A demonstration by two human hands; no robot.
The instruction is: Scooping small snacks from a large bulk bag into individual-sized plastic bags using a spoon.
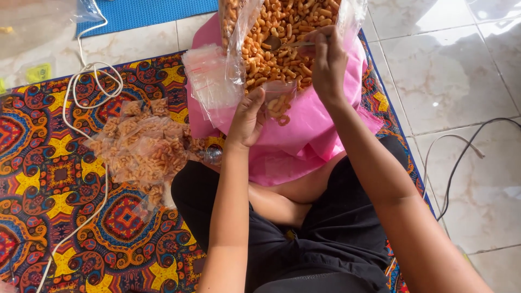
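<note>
Patterned mat (54, 179): multicoloured woven floor mat; white cord (81, 103) runs across it, snag risk.
Big bag (282, 32): clear plastic sack of orange curled snacks, open, on pink sheet (304, 135); could slump, spill.
Filled packets (144, 146): piled left.
Small pouch (279, 100): clear, gripped by left hand (247, 119); may slip.
Spoon (293, 42): pinched by right hand (325, 65); pieces may miss.

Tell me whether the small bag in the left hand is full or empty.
Partly filled: the small clear bag, held open by the left hand, has a few orange snack pieces at its bottom.
</note>
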